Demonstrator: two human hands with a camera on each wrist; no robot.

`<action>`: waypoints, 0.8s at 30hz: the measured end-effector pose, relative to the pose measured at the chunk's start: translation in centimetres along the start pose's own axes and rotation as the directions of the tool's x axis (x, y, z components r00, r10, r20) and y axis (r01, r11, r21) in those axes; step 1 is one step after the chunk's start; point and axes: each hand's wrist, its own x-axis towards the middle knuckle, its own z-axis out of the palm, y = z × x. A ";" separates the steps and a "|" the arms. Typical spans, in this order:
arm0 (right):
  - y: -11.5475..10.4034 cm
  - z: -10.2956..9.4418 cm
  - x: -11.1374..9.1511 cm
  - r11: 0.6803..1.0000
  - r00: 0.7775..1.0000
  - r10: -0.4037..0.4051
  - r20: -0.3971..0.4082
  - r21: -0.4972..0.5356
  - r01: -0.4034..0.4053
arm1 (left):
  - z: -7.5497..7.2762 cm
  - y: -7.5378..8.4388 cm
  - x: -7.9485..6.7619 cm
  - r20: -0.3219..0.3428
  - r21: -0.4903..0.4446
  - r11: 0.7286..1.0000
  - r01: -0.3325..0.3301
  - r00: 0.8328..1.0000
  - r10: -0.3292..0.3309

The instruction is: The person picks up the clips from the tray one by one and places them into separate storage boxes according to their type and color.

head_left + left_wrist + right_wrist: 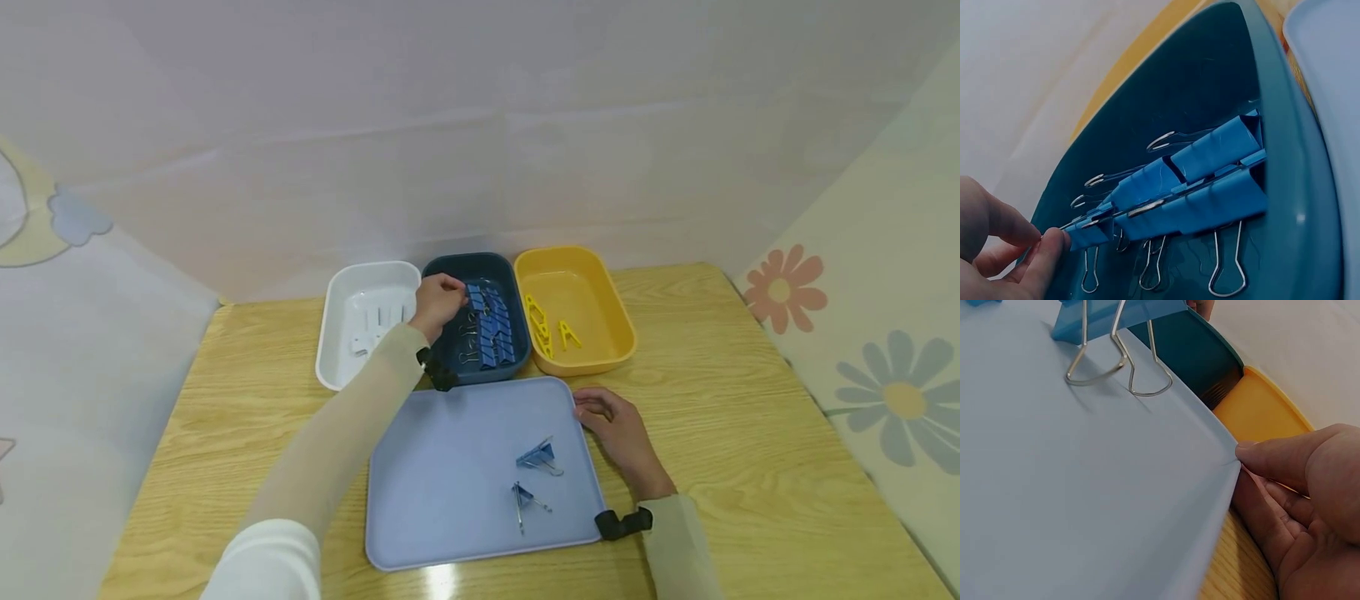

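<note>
My left hand [437, 304] reaches into the dark teal bin [450, 367]. Thumb and fingers pinch the end of a blue binder clip [1088, 236], beside the rows of blue binder clips [495, 329] lying in that bin; their wire handles stick out to the sides. My right hand [618, 433] grips the rim of the pale blue tray [442, 483] near its far right corner, with the thumb [1272, 456] at the edge and the other fingers below it. Two more blue clips, an upper one [538, 455] and a lower one [525, 492], rest on the tray.
Left of the teal bin is a white bin [327, 333] with several white pieces, partly hidden by my left arm. On the other side stands a yellow bin [618, 321] holding several yellow clothespins [567, 333]. Everything sits on a wooden table [757, 433] against a pale curtain.
</note>
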 end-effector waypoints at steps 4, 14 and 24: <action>0.0 0.0 0.0 1.000 1.000 0.008 0.003 -0.009 -0.008 | 0.2 -0.1 0.1 -0.025 0.011 1.000 0.003 1.000 -0.003; 0.0 0.0 0.0 1.000 1.000 0.013 0.003 -0.003 -0.013 | 0.8 -0.5 0.3 -0.044 0.053 0.999 0.014 0.999 -0.011; 0.1 0.1 -0.2 0.999 1.000 -0.003 0.000 0.036 0.003 | 1.1 -0.6 0.3 -0.012 0.047 0.999 0.020 1.000 -0.019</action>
